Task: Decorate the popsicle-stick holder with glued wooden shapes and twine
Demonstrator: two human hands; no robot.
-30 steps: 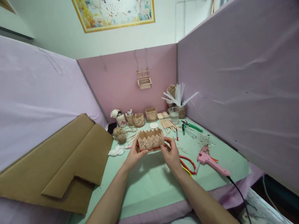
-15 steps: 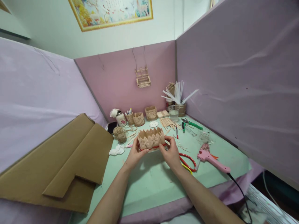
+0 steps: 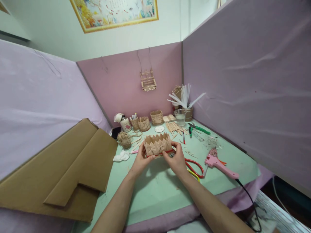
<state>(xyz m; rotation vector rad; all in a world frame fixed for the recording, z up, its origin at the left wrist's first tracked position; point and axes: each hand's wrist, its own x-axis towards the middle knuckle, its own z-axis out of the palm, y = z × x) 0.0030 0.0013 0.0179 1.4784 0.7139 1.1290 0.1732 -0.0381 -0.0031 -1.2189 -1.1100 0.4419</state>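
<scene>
Between both hands I hold a small basket [image 3: 157,145] of pale wooden pieces, with a zigzag top rim, raised decoration on its front and a red line along the bottom. My left hand [image 3: 141,159] grips its left end, thumb along the lower front edge. My right hand [image 3: 176,158] grips the right end, its thumb against the lower front. The fingers behind the basket are partly hidden. Close to my right wrist lie scissors with red handles [image 3: 195,166] and a yellow-handled tool [image 3: 194,175]. A pink glue gun [image 3: 222,166] rests farther right.
Large cardboard sheets [image 3: 65,168] lean at the left. Twine [image 3: 124,139], wooden sticks [image 3: 176,127], a water cup [image 3: 180,118] and green-handled pliers [image 3: 202,130] lie toward the back. The glue gun's cord [image 3: 250,197] drops over the right edge. A little wooden swing [image 3: 148,81] hangs on the pink panel.
My right thumb has shifted slightly left along the basket's lower front. The basket stays in both hands, almost in the same place. The whole view has drifted very slightly.
</scene>
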